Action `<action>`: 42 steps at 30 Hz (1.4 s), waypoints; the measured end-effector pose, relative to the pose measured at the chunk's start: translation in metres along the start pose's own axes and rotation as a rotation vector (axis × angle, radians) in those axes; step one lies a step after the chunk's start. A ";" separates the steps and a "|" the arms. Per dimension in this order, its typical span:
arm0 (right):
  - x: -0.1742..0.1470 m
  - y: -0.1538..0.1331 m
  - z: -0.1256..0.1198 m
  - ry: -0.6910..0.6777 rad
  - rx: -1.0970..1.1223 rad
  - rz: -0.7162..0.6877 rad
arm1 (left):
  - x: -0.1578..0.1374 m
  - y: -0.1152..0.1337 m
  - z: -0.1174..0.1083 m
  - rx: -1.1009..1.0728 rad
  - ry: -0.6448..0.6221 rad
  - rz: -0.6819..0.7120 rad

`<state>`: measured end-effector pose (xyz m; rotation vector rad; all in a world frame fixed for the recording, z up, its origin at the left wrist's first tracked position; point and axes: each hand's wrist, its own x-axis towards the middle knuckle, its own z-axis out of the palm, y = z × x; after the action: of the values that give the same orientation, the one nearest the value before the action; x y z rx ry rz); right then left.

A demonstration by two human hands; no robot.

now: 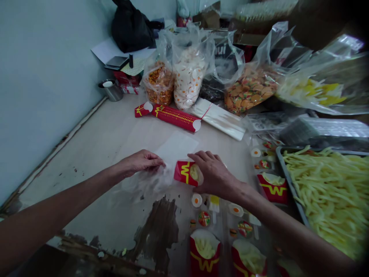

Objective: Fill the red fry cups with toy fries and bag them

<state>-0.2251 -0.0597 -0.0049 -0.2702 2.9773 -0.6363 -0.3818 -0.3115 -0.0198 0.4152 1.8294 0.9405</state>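
My left hand (143,163) pinches the edge of a clear plastic bag (152,179), which is blurred and hangs over the worn table (115,207). Close to its right, my right hand (215,175) has its fingers and thumb around a small red fries box (182,172) with a yellow zigzag mark and pale strips in its mouth. Whether the box is inside the plastic cannot be told. A whitish translucent sheet (181,144) lies flat behind both hands. Below my right forearm are clear packs with a fries box (205,246), an egg piece (196,200) and a burger piece (192,223).
A tray (292,184) heaped with pale toy-like fries (334,192) stands at the right. Nested red boxes (177,116) lie behind the hands, beside a white stack (221,119). Several filled plastic bags (188,77) line the back. A metal cup (113,92) stands by the wall.
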 end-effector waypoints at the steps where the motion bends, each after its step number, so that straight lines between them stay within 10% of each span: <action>1: -0.001 0.000 0.000 -0.032 0.022 -0.029 | -0.001 0.001 -0.002 0.006 -0.005 -0.005; 11: 0.021 -0.005 0.006 -0.076 -0.005 -0.170 | -0.006 0.011 -0.009 0.009 -0.069 0.002; 17: 0.068 -0.051 0.023 -0.028 -0.075 -0.142 | 0.009 0.027 -0.048 0.472 -0.079 0.207; 25: 0.088 -0.091 0.055 -0.013 -0.156 0.122 | -0.030 -0.035 -0.025 0.944 0.889 0.422; 31: 0.057 -0.077 0.048 -0.049 -0.214 0.261 | -0.027 -0.062 -0.015 0.959 0.810 0.349; 42: 0.060 -0.088 0.054 0.111 -0.120 0.236 | -0.024 0.001 0.011 1.016 0.733 0.293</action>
<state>-0.2635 -0.1711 -0.0209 0.1129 3.0904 -0.4608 -0.3613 -0.3219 -0.0066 1.0753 2.9284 0.2497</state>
